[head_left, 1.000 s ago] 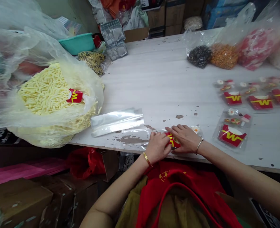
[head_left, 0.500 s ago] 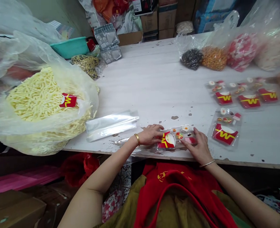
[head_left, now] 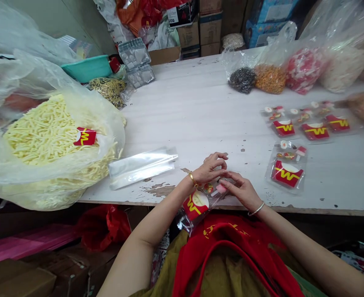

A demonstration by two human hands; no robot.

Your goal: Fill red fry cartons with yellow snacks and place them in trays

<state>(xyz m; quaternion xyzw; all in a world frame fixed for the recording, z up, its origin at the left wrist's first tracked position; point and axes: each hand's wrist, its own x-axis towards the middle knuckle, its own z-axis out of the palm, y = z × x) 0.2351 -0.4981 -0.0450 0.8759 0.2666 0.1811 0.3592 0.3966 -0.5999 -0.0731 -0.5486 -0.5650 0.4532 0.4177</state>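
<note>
Across the near edge of the table (head_left: 184,115): one clear packet (head_left: 212,199), slantwise, its red carton piece (head_left: 191,209) partly overhanging, long axis aimed table-far-right. Right hand (head_left: 244,192), I log: pinching the far end. Left hand (head_left: 211,170): just beside, fingers half-curled, grip unclear to me.

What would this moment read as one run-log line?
clear packet: slanted over near edge of table | right hand: holding packet's upper end | left hand: over packet, contact unclear | similar packets: on table, right
</note>
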